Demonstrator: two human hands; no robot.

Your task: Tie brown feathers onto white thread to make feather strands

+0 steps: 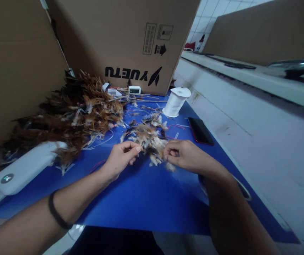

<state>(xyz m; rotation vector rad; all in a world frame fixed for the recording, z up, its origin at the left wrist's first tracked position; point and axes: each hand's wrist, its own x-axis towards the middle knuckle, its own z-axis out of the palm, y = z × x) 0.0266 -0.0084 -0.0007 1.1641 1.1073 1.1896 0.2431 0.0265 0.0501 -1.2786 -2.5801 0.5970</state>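
A small loose pile of brown, black and cream feathers (143, 136) lies on the blue tabletop (152, 198) between my two hands. My left hand (123, 156) is at the pile's near left edge, thumb and forefinger pinched together; whatever is between them is too small to make out. At the right edge of the pile, my right hand (185, 154) has its fingers curled and their tips close against the pale feathers. Its grip is partly hidden, so what it holds cannot be made out.
A big heap of brown feathers (88, 113) fills the left, beside a white power bank (26, 168). Behind are a white spool (176, 102), a small white-framed display (134, 90) and a cardboard box (120, 39). A dark phone (200, 131) lies right, near the wall.
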